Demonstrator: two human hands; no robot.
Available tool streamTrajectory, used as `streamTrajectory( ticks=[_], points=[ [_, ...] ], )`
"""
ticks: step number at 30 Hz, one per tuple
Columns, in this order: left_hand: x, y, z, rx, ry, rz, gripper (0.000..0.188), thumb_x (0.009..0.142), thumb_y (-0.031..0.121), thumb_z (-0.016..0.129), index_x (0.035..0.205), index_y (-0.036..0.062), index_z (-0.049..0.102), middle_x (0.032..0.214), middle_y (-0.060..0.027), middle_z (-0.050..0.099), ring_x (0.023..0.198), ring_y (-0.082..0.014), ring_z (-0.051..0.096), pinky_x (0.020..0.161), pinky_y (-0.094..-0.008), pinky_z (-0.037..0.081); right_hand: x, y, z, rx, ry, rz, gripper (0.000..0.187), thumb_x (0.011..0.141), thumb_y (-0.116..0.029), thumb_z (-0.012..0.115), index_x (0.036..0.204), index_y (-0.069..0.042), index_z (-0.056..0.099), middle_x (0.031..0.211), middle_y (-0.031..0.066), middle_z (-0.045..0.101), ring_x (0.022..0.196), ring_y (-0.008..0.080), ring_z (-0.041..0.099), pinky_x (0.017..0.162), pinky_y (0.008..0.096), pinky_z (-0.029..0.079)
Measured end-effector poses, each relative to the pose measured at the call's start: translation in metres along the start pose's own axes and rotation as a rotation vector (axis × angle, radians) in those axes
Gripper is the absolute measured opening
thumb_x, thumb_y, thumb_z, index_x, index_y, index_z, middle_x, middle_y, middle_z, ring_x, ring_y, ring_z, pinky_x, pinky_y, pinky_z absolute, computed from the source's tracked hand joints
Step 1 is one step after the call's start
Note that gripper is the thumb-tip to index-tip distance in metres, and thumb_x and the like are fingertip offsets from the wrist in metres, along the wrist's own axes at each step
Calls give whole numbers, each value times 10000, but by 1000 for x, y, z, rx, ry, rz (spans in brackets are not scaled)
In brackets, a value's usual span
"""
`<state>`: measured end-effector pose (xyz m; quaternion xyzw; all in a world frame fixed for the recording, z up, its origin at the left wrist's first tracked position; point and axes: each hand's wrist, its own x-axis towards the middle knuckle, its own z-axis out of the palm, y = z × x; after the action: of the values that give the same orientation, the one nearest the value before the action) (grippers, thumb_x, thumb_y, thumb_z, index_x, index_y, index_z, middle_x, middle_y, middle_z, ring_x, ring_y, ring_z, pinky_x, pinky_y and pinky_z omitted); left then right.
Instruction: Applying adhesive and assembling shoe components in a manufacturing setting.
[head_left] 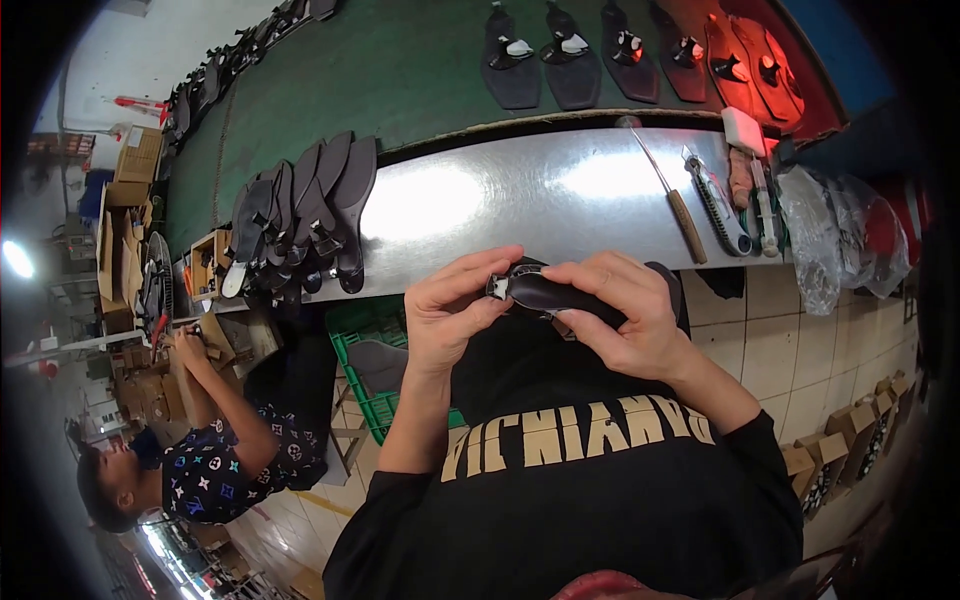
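Close in front of my body, at the near edge of the metal table, I hold a black sandal (560,293) between both hands. My left hand (455,305) pinches its left end, where a small white piece shows between thumb and fingers. My right hand (625,310) is wrapped around the sandal's other side, fingers over the top and thumb near the strap. Part of the sandal is hidden behind my right hand.
A pile of dark sandals (300,205) lies at the table's left. Along its right are an awl (685,225), a utility knife (715,205) and a plastic bag (835,240). More sandals (515,75) line the green conveyor belt (400,60). A co-worker (240,450) works at left, beyond a green crate (385,415).
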<state>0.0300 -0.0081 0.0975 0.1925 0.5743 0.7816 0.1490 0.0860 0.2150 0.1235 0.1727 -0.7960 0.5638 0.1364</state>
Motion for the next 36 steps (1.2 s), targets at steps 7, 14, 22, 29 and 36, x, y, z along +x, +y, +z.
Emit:
streamTrajectory(
  ticks=[7, 14, 22, 29, 36],
  points=[
    [-2, 0, -7, 75, -150, 69, 447, 722, -159, 599, 1151, -45, 657, 1326, -297, 519, 1215, -328, 554, 988, -335, 446, 1, -1, -2, -112, -12, -81, 386, 711, -51, 737, 1090, -48, 664, 819, 94, 634, 729, 258, 618, 636, 341, 484],
    [-4, 6, -2, 208, -213, 84, 451, 728, -171, 569, 1150, -37, 660, 1311, -270, 546, 1222, -295, 556, 963, -297, 452, -4, -1, 1, -210, -18, -117, 380, 710, -66, 734, 1082, -46, 656, 829, 85, 612, 749, 259, 617, 656, 352, 488],
    [-8, 7, 14, 133, -84, -242, 445, 866, -121, 492, 1287, 0, 570, 1366, -180, 525, 1166, -220, 572, 808, -263, 567, -6, 6, 0, -149, -133, 55, 325, 757, -69, 703, 1076, -42, 645, 836, 98, 607, 759, 283, 614, 668, 370, 487],
    [-12, 0, 19, 52, 11, -336, 446, 885, -113, 464, 1304, 9, 551, 1381, -157, 509, 1143, -195, 581, 803, -275, 586, -10, 11, 5, -121, -126, 84, 156, 769, -56, 685, 924, -65, 668, 806, 89, 600, 762, 275, 608, 663, 378, 481],
    [-12, -6, 20, 49, 108, -329, 427, 832, -112, 537, 1243, -11, 598, 1267, -154, 601, 1022, -164, 640, 726, -241, 585, -6, 16, 2, -197, -222, -23, 236, 703, -58, 744, 929, -95, 692, 873, 79, 577, 806, 258, 594, 682, 360, 463]
  ],
)
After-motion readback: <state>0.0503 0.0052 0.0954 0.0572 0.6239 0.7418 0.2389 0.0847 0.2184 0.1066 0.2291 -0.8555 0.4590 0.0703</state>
